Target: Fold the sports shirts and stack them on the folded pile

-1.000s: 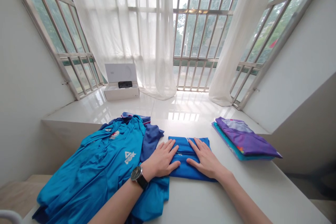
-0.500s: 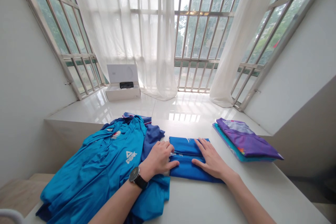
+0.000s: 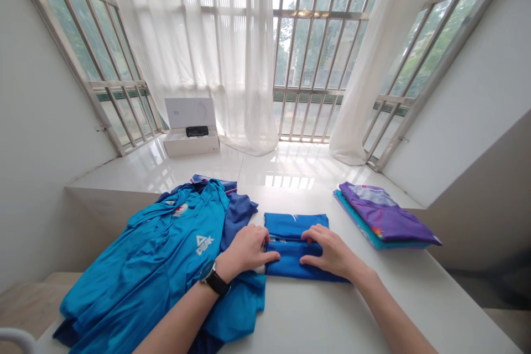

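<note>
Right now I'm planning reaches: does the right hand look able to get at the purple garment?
Likely yes: nothing visible lies between the right hand, at the folded blue garment, and the purple garment to the right.

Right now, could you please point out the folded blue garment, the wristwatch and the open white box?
Folded blue garment (image 3: 290,256), head view: on its near half.
Wristwatch (image 3: 218,283), head view: on its black strap.
Open white box (image 3: 192,147), head view: on its front wall.

A lane on the worktop (image 3: 290,315) separated the folded blue garment (image 3: 290,263) from the purple-topped garment stack (image 3: 394,215); the right forearm (image 3: 385,301) crossed its near end. A loose teal garment (image 3: 157,265) obstructed the left.
</note>
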A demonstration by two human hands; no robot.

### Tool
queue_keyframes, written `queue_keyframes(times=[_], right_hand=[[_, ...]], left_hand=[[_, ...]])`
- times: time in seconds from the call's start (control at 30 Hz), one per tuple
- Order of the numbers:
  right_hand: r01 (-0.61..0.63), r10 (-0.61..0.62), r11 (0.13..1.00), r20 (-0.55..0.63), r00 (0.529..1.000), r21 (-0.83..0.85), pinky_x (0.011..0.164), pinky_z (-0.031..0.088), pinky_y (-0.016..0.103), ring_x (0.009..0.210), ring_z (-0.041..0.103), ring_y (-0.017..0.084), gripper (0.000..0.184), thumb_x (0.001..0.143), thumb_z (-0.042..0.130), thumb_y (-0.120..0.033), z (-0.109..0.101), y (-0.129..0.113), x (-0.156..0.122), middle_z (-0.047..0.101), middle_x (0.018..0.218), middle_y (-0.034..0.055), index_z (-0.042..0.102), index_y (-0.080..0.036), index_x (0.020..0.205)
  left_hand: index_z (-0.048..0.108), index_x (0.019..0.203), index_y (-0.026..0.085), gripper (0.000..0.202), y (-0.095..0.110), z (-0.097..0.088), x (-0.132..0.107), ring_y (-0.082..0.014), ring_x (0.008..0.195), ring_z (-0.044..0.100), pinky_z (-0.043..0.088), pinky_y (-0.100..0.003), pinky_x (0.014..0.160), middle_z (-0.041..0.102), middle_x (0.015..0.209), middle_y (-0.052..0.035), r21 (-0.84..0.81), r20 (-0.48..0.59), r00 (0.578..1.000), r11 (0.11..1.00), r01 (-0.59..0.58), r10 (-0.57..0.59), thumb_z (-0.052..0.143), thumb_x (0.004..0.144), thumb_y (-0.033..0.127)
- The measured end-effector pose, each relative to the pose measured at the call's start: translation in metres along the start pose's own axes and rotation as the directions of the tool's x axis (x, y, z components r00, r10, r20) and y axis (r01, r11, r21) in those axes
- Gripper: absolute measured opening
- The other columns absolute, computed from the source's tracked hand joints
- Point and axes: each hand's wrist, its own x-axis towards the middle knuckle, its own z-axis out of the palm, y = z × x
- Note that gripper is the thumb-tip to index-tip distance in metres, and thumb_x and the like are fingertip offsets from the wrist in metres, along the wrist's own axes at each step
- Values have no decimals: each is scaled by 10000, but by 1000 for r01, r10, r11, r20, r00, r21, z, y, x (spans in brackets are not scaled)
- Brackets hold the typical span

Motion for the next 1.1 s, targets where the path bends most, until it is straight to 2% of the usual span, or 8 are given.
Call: queue_keyframes(times=[0.3,0.43,0.6,0.73,0.8,0.9,0.97,1.1], right_hand=[[22,-24,999,36,999,48,843,505,355,950,605,221,253,830,712,-391,2,-4,-2,663,993,35,641,-248,1026],[21,-24,997,44,999,78,861,508,366,966,608,228,249,834,703,-377,1,-6,-3,661,1020,44,644,-249,1039],[19,-25,994,46,999,106,886,507,370,998,604,232,277,841,686,-361,1,-7,-3,662,1056,54,649,-248,1091],[3,-12,992,72,997,129,899,507,370,1004,607,234,370,841,677,-382,2,-5,-4,660,1062,64,635,-246,1182],[-20,10,992,84,996,122,875,509,361,975,608,230,337,842,675,-403,1,-4,-4,651,1024,59,651,-245,1138],[-49,40,995,98,994,83,806,500,343,913,592,223,216,837,677,-427,-1,-4,-5,620,930,39,661,-232,929],[-62,54,995,111,992,78,779,487,328,896,578,216,217,830,680,-432,-5,-2,-5,599,911,28,623,-222,831],[-119,98,984,160,982,131,738,456,295,824,557,183,205,827,661,-404,-14,9,-8,592,875,-1,575,-220,807]], left_hand=[[616,759,194,418,3,0,0,-204,750,579,361,-277,600,661,769,-35,-46,44,998,998,54,-52,670,768,609],[608,768,199,352,6,-1,0,-185,720,560,341,-265,583,640,751,-16,-107,72,995,992,72,-64,681,776,543],[611,800,196,198,9,-1,0,-160,735,555,371,-250,628,644,801,0,-249,69,997,968,-3,20,686,789,379],[612,857,197,154,9,-2,1,-149,741,543,399,-243,651,642,836,1,-355,103,990,933,-56,98,647,826,343],[606,873,198,146,8,-2,1,-145,746,540,409,-239,660,640,845,5,-397,116,986,916,-63,118,644,830,333],[592,868,195,142,7,-3,0,-134,730,530,413,-232,657,627,832,14,-429,129,985,902,-51,117,645,827,320],[581,859,193,152,7,-4,0,-129,711,520,409,-231,649,612,812,19,-432,130,986,901,-36,102,643,828,328],[563,821,190,194,6,-5,0,-124,664,497,385,-236,612,573,736,31,-402,114,992,916,3,46,636,834,369]])
